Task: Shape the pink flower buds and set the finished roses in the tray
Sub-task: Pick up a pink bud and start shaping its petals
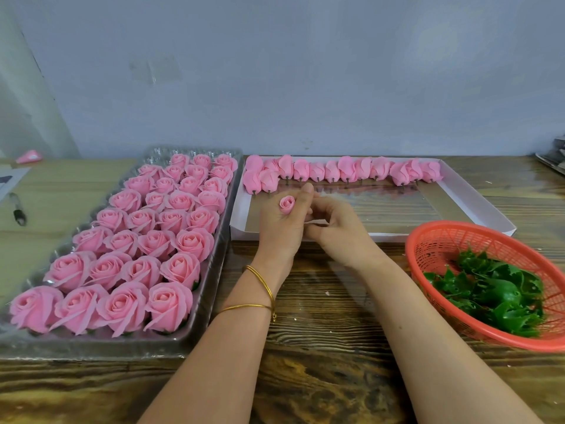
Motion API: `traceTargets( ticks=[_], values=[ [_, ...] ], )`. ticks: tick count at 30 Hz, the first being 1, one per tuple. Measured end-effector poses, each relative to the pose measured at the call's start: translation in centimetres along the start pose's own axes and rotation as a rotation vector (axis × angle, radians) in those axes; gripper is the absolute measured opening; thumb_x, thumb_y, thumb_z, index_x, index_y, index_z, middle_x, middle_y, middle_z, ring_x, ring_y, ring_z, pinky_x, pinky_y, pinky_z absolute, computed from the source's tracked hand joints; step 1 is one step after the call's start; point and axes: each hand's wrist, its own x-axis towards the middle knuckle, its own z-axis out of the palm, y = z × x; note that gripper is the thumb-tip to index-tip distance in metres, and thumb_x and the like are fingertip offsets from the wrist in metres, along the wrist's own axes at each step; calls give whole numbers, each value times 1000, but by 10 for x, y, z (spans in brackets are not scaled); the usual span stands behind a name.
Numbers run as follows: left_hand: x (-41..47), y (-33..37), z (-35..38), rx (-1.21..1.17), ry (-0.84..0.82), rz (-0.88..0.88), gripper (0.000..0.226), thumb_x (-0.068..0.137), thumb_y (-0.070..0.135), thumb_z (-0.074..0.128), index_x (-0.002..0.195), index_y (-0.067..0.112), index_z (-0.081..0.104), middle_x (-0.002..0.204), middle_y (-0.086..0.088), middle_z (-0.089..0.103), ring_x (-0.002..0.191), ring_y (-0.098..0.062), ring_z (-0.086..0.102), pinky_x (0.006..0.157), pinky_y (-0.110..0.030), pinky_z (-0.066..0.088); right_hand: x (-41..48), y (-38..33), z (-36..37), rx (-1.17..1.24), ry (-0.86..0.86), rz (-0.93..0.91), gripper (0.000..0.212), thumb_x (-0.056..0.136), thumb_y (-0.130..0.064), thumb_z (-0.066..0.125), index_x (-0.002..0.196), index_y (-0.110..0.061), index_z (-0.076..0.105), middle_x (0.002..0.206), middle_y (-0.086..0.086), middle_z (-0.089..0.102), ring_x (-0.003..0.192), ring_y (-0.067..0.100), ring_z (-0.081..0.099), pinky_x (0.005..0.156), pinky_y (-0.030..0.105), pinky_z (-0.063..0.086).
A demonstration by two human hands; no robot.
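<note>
L hand [279, 229] grips pink bud [287, 204] over white box [477, 198] front edge | R hand [334, 229] curled against L, pinch unclear | rose tray [209, 270] to left, nearly full

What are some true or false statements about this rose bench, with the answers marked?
1. The left hand holds a small pink bud. True.
2. The orange basket holds pink petals. False: it holds green leaf pieces.
3. The clear tray of finished roses lies to the left of both hands. True.
4. The unshaped buds line the near edge of the white box. False: they line its far edge, by the wall.
5. The gold bangles sit on the right wrist. False: they are on the left wrist.
</note>
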Motion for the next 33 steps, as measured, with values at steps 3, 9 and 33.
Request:
traceTargets(
  ticks=[3,9,33],
  values=[
    [-2,3,0,82,-4,78,24,95,32,58,82,18,73,79,-2,73,79,-13,68,69,-20,54,0,-2,2,92,62,44,30,82,9,52,91,-14,68,85,4,69,85,13,62,84,34,52],
    [-2,0,0,285,76,227,32,97,25,56,70,9,61,69,-13,60,70,-23,56,66,-39,47,-1,-9,2,234,244,45,7,77,-25,60,79,-18,60,68,-19,64,68,-8,58,68,12,46],
    [-3,-5,3,344,14,254,38,96,19,58,60,8,53,58,-1,50,59,-14,46,56,-27,38,-2,-25,-7,22,268,121,12,89,-20,68,81,-12,64,80,0,65,77,11,60,87,45,52]
  ],
)
